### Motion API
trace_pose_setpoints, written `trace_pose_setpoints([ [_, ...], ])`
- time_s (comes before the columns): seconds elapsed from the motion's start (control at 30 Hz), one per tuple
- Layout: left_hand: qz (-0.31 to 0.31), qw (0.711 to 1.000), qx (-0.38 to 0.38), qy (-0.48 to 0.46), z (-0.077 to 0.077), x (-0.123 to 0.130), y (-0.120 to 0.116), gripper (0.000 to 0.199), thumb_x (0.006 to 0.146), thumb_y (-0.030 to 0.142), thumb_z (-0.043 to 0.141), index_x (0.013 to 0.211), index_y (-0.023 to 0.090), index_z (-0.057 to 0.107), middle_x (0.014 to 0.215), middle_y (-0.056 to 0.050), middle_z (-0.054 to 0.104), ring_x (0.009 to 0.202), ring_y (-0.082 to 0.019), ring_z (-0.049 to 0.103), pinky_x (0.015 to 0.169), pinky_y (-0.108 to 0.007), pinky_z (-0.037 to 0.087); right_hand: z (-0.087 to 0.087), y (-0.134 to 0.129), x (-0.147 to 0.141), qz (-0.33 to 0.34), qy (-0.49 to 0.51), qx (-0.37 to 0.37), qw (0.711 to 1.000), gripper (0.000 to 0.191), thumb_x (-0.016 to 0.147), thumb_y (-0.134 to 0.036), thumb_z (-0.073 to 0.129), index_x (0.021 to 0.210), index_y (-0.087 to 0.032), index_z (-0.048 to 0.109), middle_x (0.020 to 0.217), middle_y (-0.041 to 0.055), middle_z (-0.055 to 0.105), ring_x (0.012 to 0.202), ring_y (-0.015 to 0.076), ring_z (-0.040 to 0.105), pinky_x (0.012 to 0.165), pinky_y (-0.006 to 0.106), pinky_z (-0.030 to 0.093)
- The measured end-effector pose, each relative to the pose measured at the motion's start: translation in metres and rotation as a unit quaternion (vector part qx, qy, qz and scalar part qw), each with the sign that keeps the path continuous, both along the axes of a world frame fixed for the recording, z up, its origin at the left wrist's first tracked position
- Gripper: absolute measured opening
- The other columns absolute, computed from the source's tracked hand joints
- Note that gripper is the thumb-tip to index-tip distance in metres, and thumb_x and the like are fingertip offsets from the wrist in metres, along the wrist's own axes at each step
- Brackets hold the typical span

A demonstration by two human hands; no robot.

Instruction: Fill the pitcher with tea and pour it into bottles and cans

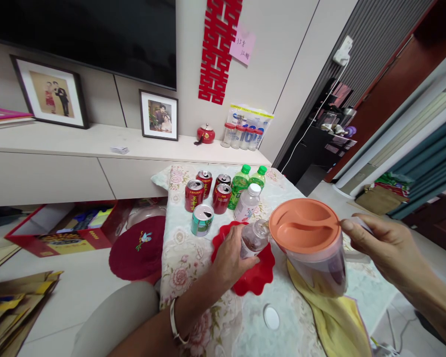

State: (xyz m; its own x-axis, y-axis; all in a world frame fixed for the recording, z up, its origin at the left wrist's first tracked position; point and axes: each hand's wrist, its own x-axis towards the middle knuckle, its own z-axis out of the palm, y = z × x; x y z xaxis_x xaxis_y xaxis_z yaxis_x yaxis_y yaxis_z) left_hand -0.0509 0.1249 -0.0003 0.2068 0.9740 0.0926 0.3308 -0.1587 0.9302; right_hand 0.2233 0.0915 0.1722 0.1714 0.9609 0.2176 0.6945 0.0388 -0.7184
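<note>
My left hand (232, 255) is wrapped round a clear open bottle (254, 239) with some dark liquid in it, held over a red scalloped plate (258, 277). In my right hand (375, 243) is the handle of a clear pitcher (315, 270) with an orange lid (305, 225). The pitcher is tilted left, its spout at the bottle's mouth, and dark liquid shows inside it. A white cap (271, 316) lies on the flowered tablecloth (186, 248) in front of the plate. Partly beneath the pitcher is a yellow cloth (330, 317).
Behind the plate stand several red cans (194, 196), a teal can (202, 220), a white-capped bottle (247, 202) and two green bottles (240, 186). A maroon stool (137, 248) and a red box (67, 238) are at the left. Beyond the table runs a white cabinet (126, 148).
</note>
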Motion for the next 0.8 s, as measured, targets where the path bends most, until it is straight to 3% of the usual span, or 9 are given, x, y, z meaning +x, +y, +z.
trace_pose_setpoints([
  [0.8,-0.01,1.0,0.004,-0.027,0.0041,-0.0022,-0.0013,0.066,0.07,0.019,0.077,0.132,0.024,0.055,0.135,-0.012,0.067,0.134,-0.035,0.064,0.115,-0.051,0.05,0.002,0.0015,-0.0024,0.01,-0.011,0.001,1.0,0.075,0.072,-0.091,0.075,0.057,-0.021,0.053,0.066,-0.0016,0.036,0.065,0.0154,0.033,0.058,0.028,0.026],
])
